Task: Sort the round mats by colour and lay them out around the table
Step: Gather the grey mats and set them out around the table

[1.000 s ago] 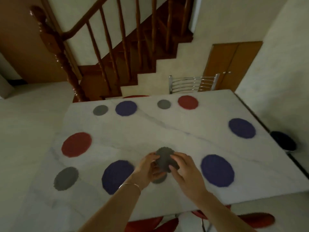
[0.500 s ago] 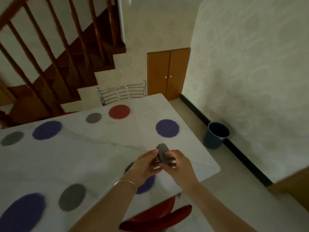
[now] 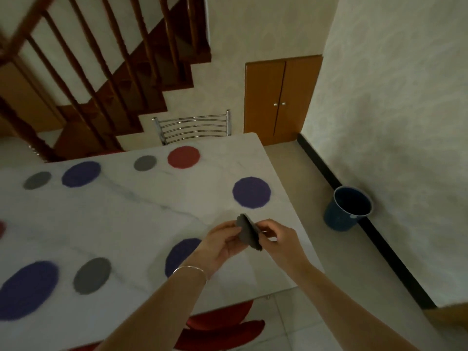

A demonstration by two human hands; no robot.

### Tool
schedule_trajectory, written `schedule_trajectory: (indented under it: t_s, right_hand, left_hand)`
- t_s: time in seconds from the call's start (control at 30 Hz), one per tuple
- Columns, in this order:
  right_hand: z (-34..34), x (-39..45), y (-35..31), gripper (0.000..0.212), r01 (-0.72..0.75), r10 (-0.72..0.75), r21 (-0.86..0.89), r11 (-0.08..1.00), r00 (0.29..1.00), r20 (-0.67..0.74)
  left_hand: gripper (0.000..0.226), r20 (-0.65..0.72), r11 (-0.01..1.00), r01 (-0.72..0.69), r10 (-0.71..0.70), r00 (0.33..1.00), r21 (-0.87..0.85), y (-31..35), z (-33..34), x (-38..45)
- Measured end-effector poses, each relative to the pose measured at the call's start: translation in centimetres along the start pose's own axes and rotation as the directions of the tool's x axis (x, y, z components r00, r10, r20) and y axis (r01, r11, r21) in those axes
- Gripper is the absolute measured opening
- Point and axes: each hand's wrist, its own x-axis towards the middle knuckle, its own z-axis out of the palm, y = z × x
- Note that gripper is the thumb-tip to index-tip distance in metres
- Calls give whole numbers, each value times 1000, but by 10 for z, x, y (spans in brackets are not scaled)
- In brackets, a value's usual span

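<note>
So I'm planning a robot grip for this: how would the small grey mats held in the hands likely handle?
The grey mats look thin and probably light: both the left hand and right hand hold them by fingertips. They stand on edge without drooping, so likely fairly stiff. Flat discs with scalloped rims seem unlikely to roll, but may be awkward to lift off the table.

Both bare forearms are extended forward from the lower edge of the view and are brought together above the near right part of the table. The left hand (image 3: 222,243), with a thin silver bangle (image 3: 190,271) worn at its wrist, is curled so that its thumb and fingers are pinched on the left edge of the small stack of grey scalloped round mats (image 3: 249,233). The right hand (image 3: 281,240) is set opposite it, its fingers bent and closed on the right edge of the same stack, which is held on edge between the two hands.
</note>
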Motion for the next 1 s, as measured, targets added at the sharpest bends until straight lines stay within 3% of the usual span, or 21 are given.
schedule_trajectory:
  t_s: [0.13, 0.27, 0.37, 0.47, 0.57, 0.73, 1.0]
  right_hand:
    - [16, 22, 2, 3, -20, 19, -124, 992, 1000, -12]
    - [22, 44, 10, 11, -44, 28, -257, 965, 998, -64]
    - [33, 54, 22, 14, -53, 32, -400, 915, 998, -61]
    - [47, 52, 33, 4, 11, -19, -546, 837, 1000, -9]
    - [60, 43, 53, 30, 151, -95, -644, 750, 988, 121]
    - [77, 24, 91, 34, 207, 74, -662, 721, 926, 370]
    - [70, 13, 90, 31, 222, 59, -608, 762, 911, 407]
  left_hand:
    - [23, -75, 996, -44, 38, 996, -83, 9, -32, 11]
    - [15, -146, 980, -81, 55, 988, -180, 17, -70, 22]
    - [17, -179, 965, -117, 75, 981, -234, 21, -99, 24]
    - [20, -224, 953, -148, 89, 971, -263, 22, -123, 20]
    - [17, -272, 941, -177, 97, 957, -290, 20, -143, 11]
    - [18, -357, 925, -241, 128, 925, -294, 17, -156, -5]
    - [18, -431, 901, -284, 124, 894, -329, -3, -132, -22]
